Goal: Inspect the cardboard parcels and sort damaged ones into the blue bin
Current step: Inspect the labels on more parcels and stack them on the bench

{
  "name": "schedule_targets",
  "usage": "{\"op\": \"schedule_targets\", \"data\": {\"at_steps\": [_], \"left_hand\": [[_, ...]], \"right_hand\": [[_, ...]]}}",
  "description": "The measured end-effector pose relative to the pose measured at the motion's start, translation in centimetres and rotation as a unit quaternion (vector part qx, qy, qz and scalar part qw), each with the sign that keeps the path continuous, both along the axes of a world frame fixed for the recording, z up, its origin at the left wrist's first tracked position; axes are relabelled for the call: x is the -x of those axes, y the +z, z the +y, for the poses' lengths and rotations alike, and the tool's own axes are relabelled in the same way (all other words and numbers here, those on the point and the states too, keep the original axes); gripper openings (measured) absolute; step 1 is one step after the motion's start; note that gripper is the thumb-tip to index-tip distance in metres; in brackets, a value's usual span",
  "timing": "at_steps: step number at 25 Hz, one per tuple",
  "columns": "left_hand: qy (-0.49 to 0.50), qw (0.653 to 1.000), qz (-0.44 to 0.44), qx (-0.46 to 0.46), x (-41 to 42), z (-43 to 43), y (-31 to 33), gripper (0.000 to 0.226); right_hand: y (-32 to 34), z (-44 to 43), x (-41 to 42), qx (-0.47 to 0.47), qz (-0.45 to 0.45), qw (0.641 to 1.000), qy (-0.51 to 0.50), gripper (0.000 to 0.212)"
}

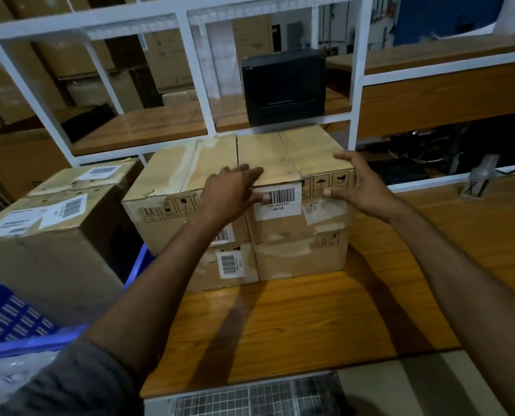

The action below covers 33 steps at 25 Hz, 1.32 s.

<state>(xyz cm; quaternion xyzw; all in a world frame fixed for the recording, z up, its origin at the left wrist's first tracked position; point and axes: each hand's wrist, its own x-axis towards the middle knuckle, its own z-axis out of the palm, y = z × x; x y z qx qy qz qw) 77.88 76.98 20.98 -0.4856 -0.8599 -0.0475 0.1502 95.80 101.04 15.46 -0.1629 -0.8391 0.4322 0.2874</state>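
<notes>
Head view: top-right parcel (295,163) of a four-box stack (226,265) is seen at 12 o'clock on the table (310,319). Left hand (232,193) is laid on its top front edge, fingers straight, thumb on the label (277,205). Right hand (358,187) is clamped round the 3 o'clock corner, fingers on top, thumb on the front. Bin (25,322) is seen at 8 o'clock. Cardboard is judged stiff but creased and scuffed, moderately heavy, not slippery. Opposite side faces are best gripped, low down.
</notes>
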Motion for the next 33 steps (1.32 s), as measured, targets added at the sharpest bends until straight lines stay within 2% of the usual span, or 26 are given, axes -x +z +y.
{"op": "schedule_targets", "data": {"at_steps": [3, 6, 9, 16, 23, 27, 33], "left_hand": [[-0.021, 0.999, 0.021, -0.03, 0.3, 0.0, -0.2, 0.069], [-0.003, 0.997, 0.069, -0.043, 0.4, 0.2, -0.4, 0.065], [-0.005, 0.996, 0.071, -0.047, 0.7, 0.1, -0.5, 0.064], [-0.018, 0.995, 0.093, -0.018, 1.1, 0.2, 0.1, 0.05], [-0.051, 0.997, 0.062, -0.006, 1.8, -0.1, 0.2, 0.062], [-0.054, 0.996, 0.071, -0.012, 2.1, -0.1, -0.5, 0.057], [-0.065, 0.998, 0.006, 0.002, 3.1, -0.8, -0.5, 0.068]], "right_hand": [[-0.1, 0.6, 0.4, -0.002, -0.007, 1.0, 0.0, 0.075], [-0.2, 0.8, 0.9, -0.003, -0.005, 1.0, -0.012, 0.076], [-0.4, 1.0, 1.3, -0.004, -0.007, 1.0, -0.022, 0.078], [-0.9, 0.5, 1.5, -0.002, -0.002, 0.998, -0.068, 0.08], [-1.3, 0.4, 1.9, 0.008, 0.019, 0.996, -0.092, 0.082], [-1.2, 0.0, 2.1, 0.009, 0.008, 0.995, -0.099, 0.082], [-0.9, -0.4, 1.5, 0.019, -0.01, 0.997, -0.078, 0.082]]}}
